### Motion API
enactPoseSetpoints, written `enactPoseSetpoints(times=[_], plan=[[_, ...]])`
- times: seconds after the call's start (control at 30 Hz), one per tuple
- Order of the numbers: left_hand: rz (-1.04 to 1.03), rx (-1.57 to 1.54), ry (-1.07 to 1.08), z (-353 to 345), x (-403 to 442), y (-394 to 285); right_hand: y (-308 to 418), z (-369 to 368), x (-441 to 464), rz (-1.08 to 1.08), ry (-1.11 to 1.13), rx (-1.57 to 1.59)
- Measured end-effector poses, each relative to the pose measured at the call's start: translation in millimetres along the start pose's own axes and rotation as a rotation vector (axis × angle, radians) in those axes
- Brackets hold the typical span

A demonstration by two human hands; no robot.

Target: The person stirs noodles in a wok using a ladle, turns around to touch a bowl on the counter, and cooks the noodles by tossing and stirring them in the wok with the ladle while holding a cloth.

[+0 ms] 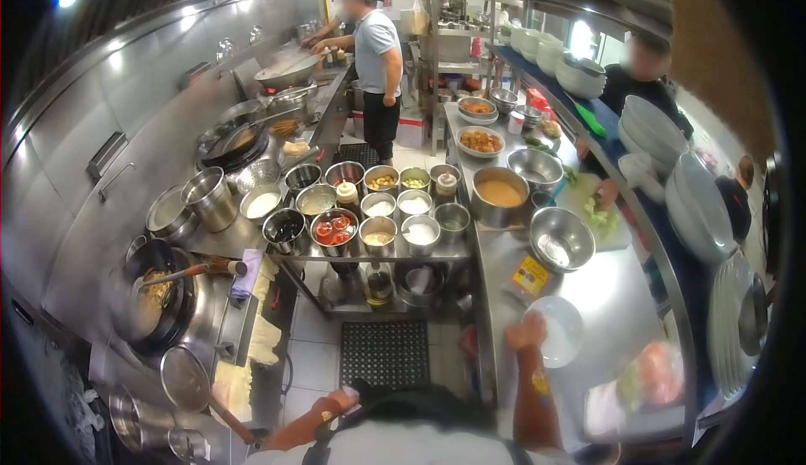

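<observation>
My right hand [526,331] grips the left rim of a round white plate [561,331] at the steel counter on the right. A packet with a yellow label [531,276] lies just beyond the plate. Low in front of my body, my left hand [340,399] is closed beside the dark apron; what it holds, if anything, I cannot make out. To the left, a wok [157,297] with food and a ladle [172,276] in it sits on the stove. A strainer with a wooden handle [186,378] lies nearer to me.
Several steel pots of ingredients stand on a rack [382,255] ahead. Steel bowls [562,238] and a pot of brown liquid [499,195] line the right counter. A co-worker [376,54] stands at the far wok; another's hand [604,192] is at chopped greens. A rubber mat [384,353] covers the floor.
</observation>
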State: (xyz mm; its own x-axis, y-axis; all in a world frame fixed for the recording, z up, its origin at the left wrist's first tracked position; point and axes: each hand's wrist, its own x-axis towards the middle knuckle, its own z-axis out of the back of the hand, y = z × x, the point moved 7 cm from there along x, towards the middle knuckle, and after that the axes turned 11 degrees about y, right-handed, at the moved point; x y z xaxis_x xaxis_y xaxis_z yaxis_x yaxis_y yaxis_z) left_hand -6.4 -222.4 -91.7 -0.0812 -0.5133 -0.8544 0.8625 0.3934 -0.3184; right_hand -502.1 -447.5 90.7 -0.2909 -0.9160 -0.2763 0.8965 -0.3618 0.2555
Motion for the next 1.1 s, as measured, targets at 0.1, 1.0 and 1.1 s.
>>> enactPoseSetpoints(times=[0.1, 1.0, 1.1], plan=[[0.025, 0.011, -0.06, 14.3, -29.4, -16.3, -2.8, 1.8, -5.2, 0.01, 0.01, 0.01], [-0.182, 0.089, -0.102, -26.7, 48.0, 26.8, 38.9, 74.9, -26.1, 0.148, 0.12, 0.199], [-0.128, 0.047, 0.037, -14.8, 17.6, 5.4, 91.3, 259.6, -92.7, 0.595, -0.393, 0.608]])
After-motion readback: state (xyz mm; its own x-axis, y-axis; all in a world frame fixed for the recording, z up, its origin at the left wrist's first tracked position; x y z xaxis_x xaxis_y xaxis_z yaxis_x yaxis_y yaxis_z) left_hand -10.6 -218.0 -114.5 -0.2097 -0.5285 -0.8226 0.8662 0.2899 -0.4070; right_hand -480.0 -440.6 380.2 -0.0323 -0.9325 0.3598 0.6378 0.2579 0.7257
